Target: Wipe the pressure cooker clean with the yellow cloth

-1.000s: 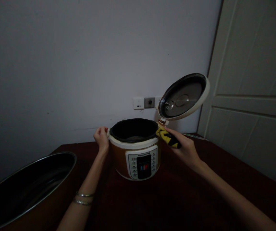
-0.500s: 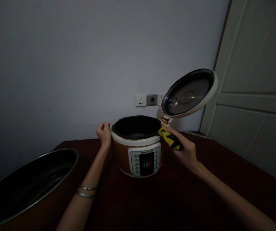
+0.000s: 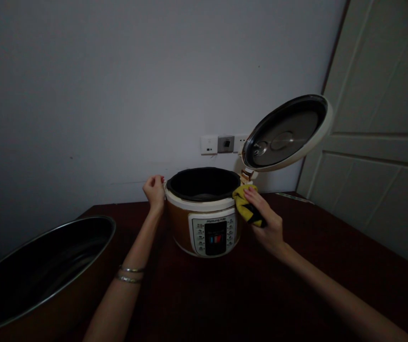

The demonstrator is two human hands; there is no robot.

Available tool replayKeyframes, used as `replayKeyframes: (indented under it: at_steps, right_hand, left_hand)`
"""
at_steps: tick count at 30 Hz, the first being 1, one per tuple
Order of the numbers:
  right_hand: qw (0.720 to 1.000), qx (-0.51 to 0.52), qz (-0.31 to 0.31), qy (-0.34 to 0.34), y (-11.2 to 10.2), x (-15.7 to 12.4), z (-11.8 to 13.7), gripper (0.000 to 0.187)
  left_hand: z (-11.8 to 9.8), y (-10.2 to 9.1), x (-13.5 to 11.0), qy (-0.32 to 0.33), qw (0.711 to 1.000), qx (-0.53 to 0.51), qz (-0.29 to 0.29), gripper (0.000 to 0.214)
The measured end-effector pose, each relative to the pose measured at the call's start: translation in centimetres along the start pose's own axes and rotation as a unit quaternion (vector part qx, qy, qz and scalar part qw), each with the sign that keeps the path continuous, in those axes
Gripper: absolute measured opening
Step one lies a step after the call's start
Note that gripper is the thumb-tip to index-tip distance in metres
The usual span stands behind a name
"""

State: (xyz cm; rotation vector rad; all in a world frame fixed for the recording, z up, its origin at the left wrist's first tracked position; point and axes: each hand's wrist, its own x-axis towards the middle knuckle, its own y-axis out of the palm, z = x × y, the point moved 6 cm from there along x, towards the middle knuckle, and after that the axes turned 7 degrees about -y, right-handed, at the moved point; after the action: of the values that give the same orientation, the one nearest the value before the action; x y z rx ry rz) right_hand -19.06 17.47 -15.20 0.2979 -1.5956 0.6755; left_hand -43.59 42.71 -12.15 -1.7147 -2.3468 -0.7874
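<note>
A brown and white rice cooker (image 3: 182,223) stands on the table with its button panel facing me. Its round lid (image 3: 285,135) is raised on a hinge at the right, and a dark inner pot (image 3: 204,183) sits inside. My left hand (image 3: 154,192) is closed, fingers curled at the cooker's left rim; the fingertips are partly hidden. In my right hand (image 3: 270,223) is a bunched yellow and black cloth (image 3: 246,204), pressed against the cooker's right outer rim just below the hinge.
A large dark-lined pot (image 3: 97,261) with a metal rim stands at the left front. The dark red table (image 3: 332,237) meets a wall with sockets (image 3: 209,145) behind the cooker. A pale door (image 3: 374,118) is at the right.
My right hand has shifted slightly left with the cloth, which bunches more at the rim. The left hand stays at the cooker's left rim. The view has moved a little.
</note>
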Motion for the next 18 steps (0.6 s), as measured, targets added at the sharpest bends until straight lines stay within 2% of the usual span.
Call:
replayKeyframes:
  at_steps: [4,8,11,14,18]
  right_hand:
    - [0.998,-0.002,0.035,-0.058,0.0,0.0,0.8,0.058]
    - [0.985,-0.010,0.096,-0.141,0.9,0.3,3.1,0.051]
    - [0.968,-0.036,0.130,-0.211,2.7,1.2,5.8,0.041]
    - [0.951,-0.064,0.155,-0.259,5.6,2.5,8.6,0.032]
    - [0.940,-0.087,0.148,-0.295,8.4,4.2,11.0,0.027]
  left_hand:
    - [0.6,0.4,0.4,-0.007,1.000,0.001,0.010,0.012]
    - [0.8,0.4,0.3,-0.007,1.000,0.000,0.018,0.012]
    - [0.9,0.4,0.3,-0.005,1.000,0.000,0.021,0.012]
    - [0.9,0.4,0.3,0.000,1.000,0.002,0.023,0.012]
    - [0.5,0.2,0.3,0.018,0.999,0.016,0.043,0.013]
